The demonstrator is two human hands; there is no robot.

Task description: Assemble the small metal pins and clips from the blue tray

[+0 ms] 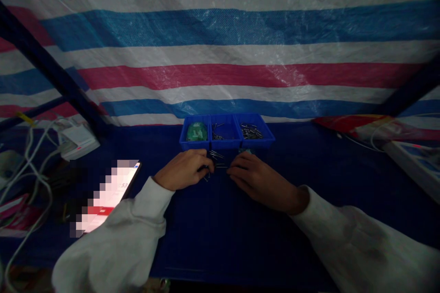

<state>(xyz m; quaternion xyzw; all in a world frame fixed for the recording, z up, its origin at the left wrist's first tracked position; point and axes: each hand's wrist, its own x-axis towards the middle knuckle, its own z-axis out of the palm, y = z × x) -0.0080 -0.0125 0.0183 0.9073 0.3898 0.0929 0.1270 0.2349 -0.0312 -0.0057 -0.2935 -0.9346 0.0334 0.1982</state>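
My left hand is over the blue table with its fingers curled and thumb and forefinger close together. Small thin metal pieces, like screws or nails, lie loose just beyond and beside its fingertips. Facing it, my right hand has its fingers bent and pressed together, tips near another thin metal piece between the hands. What either hand pinches is too small and dark to make out. Behind my right hand, a bit of greenish material shows, partly hidden by it.
Three joined blue bins stand at the back: the left bin holds a green bag, the middle bin some metal pieces, the right bin a pile. A lit phone and white cables are left, a white box right.
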